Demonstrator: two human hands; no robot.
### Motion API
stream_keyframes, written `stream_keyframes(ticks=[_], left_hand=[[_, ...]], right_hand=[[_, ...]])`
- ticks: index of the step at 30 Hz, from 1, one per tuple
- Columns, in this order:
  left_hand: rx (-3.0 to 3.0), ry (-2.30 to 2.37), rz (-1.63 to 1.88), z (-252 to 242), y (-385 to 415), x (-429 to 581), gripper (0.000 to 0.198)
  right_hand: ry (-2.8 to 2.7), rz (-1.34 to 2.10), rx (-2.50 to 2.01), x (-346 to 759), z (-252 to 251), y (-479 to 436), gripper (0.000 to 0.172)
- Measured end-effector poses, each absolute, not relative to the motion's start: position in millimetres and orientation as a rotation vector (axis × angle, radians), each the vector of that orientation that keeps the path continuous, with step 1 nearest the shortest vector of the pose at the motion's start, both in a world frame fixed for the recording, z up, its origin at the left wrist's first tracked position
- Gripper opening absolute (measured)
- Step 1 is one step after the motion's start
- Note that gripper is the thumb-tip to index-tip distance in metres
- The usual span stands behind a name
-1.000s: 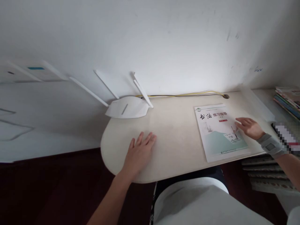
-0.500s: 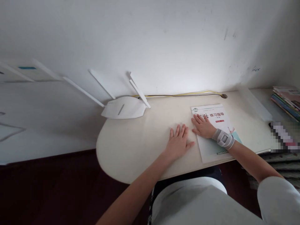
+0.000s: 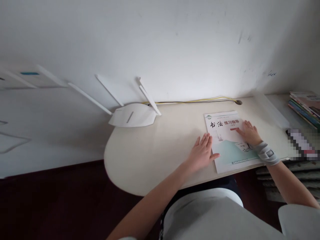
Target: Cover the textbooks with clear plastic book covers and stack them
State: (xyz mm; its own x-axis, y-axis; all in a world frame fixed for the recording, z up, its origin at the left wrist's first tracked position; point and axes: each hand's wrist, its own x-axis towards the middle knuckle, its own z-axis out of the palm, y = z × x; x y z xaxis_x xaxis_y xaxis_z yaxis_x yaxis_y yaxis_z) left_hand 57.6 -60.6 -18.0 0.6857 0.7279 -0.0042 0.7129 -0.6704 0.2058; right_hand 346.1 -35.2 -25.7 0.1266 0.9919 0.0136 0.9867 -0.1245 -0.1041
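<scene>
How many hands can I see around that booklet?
2: the left hand at the left edge of the booklet, and the right hand at its right edge. Neither is hidden.

Free rm btwn router (image 3: 140,115) & L hand (image 3: 201,151) — cables (image 3: 177,102) (yel/blk) behind.

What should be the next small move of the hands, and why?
Perhaps the bare left hand and grey-banded right hand should slide the rectangular white-and-green paper book slightly inward: it lies close to the front edge of the cream table, with the hands at its opposite sides.
</scene>
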Motion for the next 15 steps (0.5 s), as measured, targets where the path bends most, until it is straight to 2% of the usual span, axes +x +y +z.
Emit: stream_keyframes(ticks=[5, 11, 13, 15], left_hand=[[2.743, 1.127, 0.076, -27, -65, 77, 0.088], [2.778, 1.133, 0.117, -42, -65, 74, 0.086], [2.757, 1.122, 0.136, -41, -65, 73, 0.085], [2.682, 1.119, 0.22, -33, -64, 74, 0.076]], right_hand=[[-2.001, 0.173, -2.318, 368, -28, -55, 0.059], [-1.926, 0.238, -2.314, 359, -20, -58, 0.067], [-1.931, 0.299, -2.211, 357, -5, -61, 0.069], [-2.034, 0.498, -1.952, 351, 16, -64, 0.068]])
